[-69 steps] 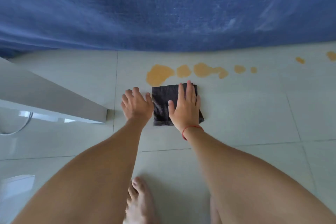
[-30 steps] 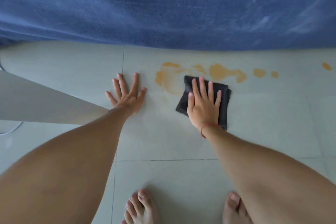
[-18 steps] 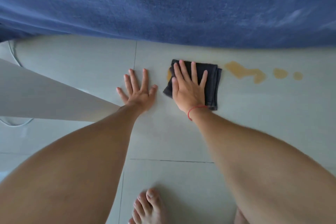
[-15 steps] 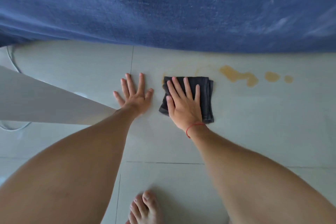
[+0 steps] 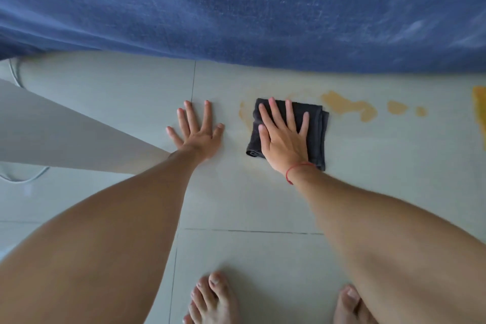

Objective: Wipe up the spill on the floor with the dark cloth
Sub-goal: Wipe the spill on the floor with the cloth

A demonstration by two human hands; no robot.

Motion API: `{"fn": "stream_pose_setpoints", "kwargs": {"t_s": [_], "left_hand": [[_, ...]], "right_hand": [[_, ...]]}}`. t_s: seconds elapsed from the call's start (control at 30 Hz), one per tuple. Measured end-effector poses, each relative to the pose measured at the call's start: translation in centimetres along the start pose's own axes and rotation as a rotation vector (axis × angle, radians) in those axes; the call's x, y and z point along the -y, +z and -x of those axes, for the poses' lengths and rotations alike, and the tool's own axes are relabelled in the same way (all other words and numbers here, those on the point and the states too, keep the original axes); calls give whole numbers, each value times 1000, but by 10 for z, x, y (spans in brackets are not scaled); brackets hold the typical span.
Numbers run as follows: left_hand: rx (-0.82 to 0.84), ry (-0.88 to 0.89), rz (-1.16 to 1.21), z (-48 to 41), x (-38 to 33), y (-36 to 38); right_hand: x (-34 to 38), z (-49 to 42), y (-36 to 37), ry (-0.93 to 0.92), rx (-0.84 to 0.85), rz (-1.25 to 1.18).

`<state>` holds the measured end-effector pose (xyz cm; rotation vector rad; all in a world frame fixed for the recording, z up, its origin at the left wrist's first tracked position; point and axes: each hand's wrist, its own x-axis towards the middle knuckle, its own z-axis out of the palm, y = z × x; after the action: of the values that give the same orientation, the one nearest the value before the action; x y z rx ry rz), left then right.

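A folded dark cloth (image 5: 317,129) lies flat on the pale tiled floor (image 5: 263,200). My right hand (image 5: 282,137) presses down on it, palm flat and fingers spread. An orange spill (image 5: 347,109) runs to the right of the cloth as a large blotch and two smaller drops, with another orange patch (image 5: 480,113) at the right edge. A faint smear (image 5: 244,116) shows just left of the cloth. My left hand (image 5: 198,131) rests flat on the bare floor, fingers apart, a little left of the cloth.
A blue fabric (image 5: 236,8) hangs across the whole back, close behind the spill. A white slanted panel (image 5: 65,134) and a white cable (image 5: 23,176) lie at the left. My bare feet (image 5: 213,300) stand at the bottom edge.
My right hand has slid the cloth rightward, uncovering a faint orange smear at its left. The left blotches of the spill are wiped to a trace. My left hand has stayed planted.
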<state>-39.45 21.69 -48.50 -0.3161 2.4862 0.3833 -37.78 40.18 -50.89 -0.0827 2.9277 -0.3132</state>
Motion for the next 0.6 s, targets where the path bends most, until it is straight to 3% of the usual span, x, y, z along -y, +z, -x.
{"fn": "stream_pose_setpoints", "kwargs": {"t_s": [0.13,0.27,0.6], "left_hand": [[8,-9,13,0,-1,-1],[25,-7,21,0,-1,-4],[29,-6,17,6,-2,-8]], "right_hand": [[33,-34,-1,-195,30,4],[34,-38,0,-250,21,28],[-17,68,13,-88,-71,-20]]}}
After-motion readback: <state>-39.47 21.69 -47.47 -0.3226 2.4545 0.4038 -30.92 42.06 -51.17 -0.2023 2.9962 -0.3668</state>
